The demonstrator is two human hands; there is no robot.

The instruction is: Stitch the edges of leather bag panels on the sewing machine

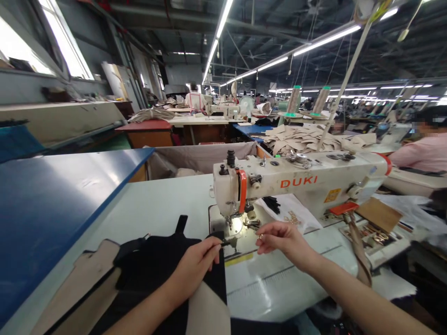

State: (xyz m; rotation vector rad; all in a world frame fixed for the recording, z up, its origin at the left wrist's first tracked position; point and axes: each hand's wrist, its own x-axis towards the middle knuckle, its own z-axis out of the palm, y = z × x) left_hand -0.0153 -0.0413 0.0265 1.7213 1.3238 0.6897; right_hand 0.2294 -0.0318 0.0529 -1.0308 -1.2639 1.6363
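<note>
My left hand pinches the end of a narrow black strap near the needle of the white DUKI sewing machine. A black fabric piece lies under that hand on the pale table. My right hand hovers just right of the needle plate, fingers curled, with a small metal ring at the fingertips. The strap's tip sits between the two hands, in front of the presser foot.
A blue board rises at the left. Beige cut pieces are stacked behind the machine. Small metal hardware lies on white cloth under the machine arm. A tray of parts sits at the right. A person in pink works at the far right.
</note>
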